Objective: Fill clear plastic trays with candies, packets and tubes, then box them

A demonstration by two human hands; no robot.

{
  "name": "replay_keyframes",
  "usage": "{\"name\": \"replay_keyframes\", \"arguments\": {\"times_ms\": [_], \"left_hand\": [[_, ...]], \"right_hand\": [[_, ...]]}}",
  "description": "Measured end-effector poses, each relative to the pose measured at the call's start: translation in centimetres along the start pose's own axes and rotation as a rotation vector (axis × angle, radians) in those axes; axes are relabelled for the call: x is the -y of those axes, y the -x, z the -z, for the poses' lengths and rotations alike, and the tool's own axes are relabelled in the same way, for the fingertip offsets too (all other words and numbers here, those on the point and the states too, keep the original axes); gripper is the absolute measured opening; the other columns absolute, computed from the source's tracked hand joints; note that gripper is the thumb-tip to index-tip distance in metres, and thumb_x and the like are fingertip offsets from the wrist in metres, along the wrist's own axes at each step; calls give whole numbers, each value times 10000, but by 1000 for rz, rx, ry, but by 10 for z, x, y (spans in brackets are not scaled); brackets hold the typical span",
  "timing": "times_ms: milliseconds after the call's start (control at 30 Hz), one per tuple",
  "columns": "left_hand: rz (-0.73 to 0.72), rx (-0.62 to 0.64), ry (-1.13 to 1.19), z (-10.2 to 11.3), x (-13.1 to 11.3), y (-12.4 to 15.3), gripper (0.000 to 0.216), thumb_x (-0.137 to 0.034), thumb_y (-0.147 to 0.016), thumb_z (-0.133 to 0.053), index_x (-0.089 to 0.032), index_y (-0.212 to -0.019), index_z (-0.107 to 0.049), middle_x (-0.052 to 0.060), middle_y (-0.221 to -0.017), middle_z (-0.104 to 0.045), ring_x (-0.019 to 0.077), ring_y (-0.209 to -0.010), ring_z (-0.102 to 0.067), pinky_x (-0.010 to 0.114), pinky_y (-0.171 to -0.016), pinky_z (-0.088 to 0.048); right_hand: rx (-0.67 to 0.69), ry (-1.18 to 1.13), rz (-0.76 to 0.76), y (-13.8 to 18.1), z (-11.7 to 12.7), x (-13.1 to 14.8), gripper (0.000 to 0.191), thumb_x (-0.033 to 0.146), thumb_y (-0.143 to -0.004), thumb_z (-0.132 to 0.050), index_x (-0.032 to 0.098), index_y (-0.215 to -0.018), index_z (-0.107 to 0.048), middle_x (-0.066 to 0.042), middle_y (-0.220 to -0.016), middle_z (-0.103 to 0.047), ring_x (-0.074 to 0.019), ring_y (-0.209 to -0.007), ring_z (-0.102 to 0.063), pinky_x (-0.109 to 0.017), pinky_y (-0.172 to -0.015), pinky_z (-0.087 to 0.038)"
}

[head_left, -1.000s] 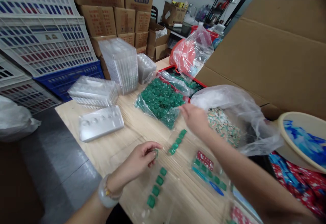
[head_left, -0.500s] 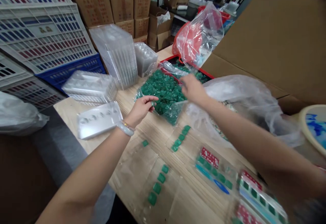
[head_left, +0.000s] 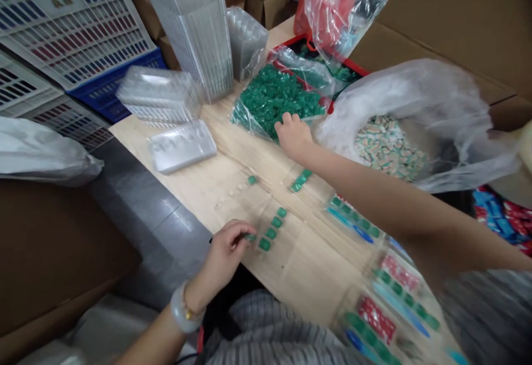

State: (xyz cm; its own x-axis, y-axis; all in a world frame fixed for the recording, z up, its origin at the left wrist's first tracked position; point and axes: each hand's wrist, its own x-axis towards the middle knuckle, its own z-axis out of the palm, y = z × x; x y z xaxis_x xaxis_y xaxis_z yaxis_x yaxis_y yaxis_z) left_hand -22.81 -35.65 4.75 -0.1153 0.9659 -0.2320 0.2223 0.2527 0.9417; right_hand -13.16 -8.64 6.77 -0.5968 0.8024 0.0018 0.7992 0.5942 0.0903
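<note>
My left hand (head_left: 230, 248), with a bracelet and bangle at its wrist, pinches a small green block (head_left: 250, 237) at the near side of a clear plastic tray. In that tray lies a row of green blocks (head_left: 271, 234). My right hand (head_left: 294, 137) reaches to the near edge of a plastic bag heaped with green blocks (head_left: 276, 96). Its fingers are curled, and whatever they hold is hidden. Between the hands, a single green block (head_left: 251, 179) sits in another clear tray. A further short row of green blocks (head_left: 301, 180) lies beneath my right forearm.
Filled clear packs (head_left: 353, 221) with red cards and blue tools lie at the right. Stacked clear trays (head_left: 199, 38) and one tray (head_left: 183, 146) stand at the left. A white bag (head_left: 436, 82) holds small coloured pieces. Crates (head_left: 83, 27) stand beyond the table edge.
My left hand has moved from the bag of green blocks toward me, to the tray row, carrying a green block. My right hand has shifted to the bag's near edge. The view has tilted down.
</note>
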Motion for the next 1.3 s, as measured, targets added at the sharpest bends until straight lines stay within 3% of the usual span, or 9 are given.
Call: {"name": "replay_keyframes", "arguments": {"times_ms": [167, 300, 467, 533, 633, 700, 833, 1067, 1300], "left_hand": [[-259, 10, -256, -23, 20, 37, 318, -25, -725, -409, -186, -961, -548, 68, -953, -561, 154, -911, -520, 309, -820, -444], [-389, -52, -387, -38, 32, 42, 312, -23, -736, -399, -184, -946, -564, 76, -954, -562, 163, -902, -525, 321, -808, -462], [-458, -44, -450, -43, 39, 41, 284, -44, -759, -396, -182, -946, -559, 76, -958, -547, 162, -913, -522, 306, -809, -465], [-445, -41, -430, -42, 41, 41, 325, -24, -745, -388, -182, -992, -528, 70, -968, -543, 160, -935, -519, 309, -836, -455], [-398, -61, -399, -42, 43, 41, 371, -15, -726, -397, -174, -1050, -479, 64, -965, -549, 162, -944, -520, 324, -852, -447], [-392, -73, -399, -44, 43, 40, 389, -20, -727, -403, -170, -1082, -453, 65, -961, -550, 163, -937, -522, 331, -845, -449], [-466, -88, -410, -49, 42, 40, 407, -26, -740, -404, -165, -1123, -413, 71, -968, -534, 162, -941, -514, 339, -841, -452], [-593, -7, -435, -46, 38, 43, 487, -9, -738, -385, -171, -1196, -357, 95, -1086, -479, 174, -1052, -459, 371, -910, -422], [-587, 70, -511, -30, 38, 42, 307, -103, -802, -409, -162, -1089, -503, 92, -1081, -487, 171, -1035, -466, 343, -906, -430]], "right_hand": [[-38, -19, -164, -11, 1, -6, 317, 116, -835, -300, 39, -935, -591, -196, -1006, -470, -276, -983, -418, -422, -755, -364], [-123, -24, -134, -6, 15, -10, 293, 93, -818, -322, 68, -919, -596, -154, -963, -515, -250, -964, -455, -414, -790, -338], [-174, -573, -192, 55, 37, -2, 201, 195, -796, -420, 129, -918, -565, -76, -826, -578, -186, -803, -541, -335, -712, -404], [-41, -1002, -225, 104, 39, 9, 176, 231, -781, -437, 142, -905, -524, -44, -744, -584, -143, -656, -552, -294, -623, -433], [368, -1633, -281, 187, 29, 35, 126, 275, -754, -456, 180, -837, -462, -30, -744, -592, -131, -599, -562, -297, -583, -462], [509, -1839, -386, 231, 16, 55, 103, 231, -718, -469, 202, -814, -446, -14, -744, -584, -133, -627, -565, -302, -596, -474], [326, -1590, -508, 266, -10, 90, 109, 281, -720, -488, 178, -753, -499, 16, -639, -524, -108, -542, -496, -253, -519, -436], [15, -979, -150, 265, -25, 104, 115, 157, -748, -496, 142, -824, -581, -25, -726, -566, -129, -680, -516, -251, -642, -416], [-34, -567, -64, 278, -38, 106, 221, 207, -825, -426, 141, -972, -577, -87, -837, -578, -178, -765, -541, -280, -677, -442]]}}
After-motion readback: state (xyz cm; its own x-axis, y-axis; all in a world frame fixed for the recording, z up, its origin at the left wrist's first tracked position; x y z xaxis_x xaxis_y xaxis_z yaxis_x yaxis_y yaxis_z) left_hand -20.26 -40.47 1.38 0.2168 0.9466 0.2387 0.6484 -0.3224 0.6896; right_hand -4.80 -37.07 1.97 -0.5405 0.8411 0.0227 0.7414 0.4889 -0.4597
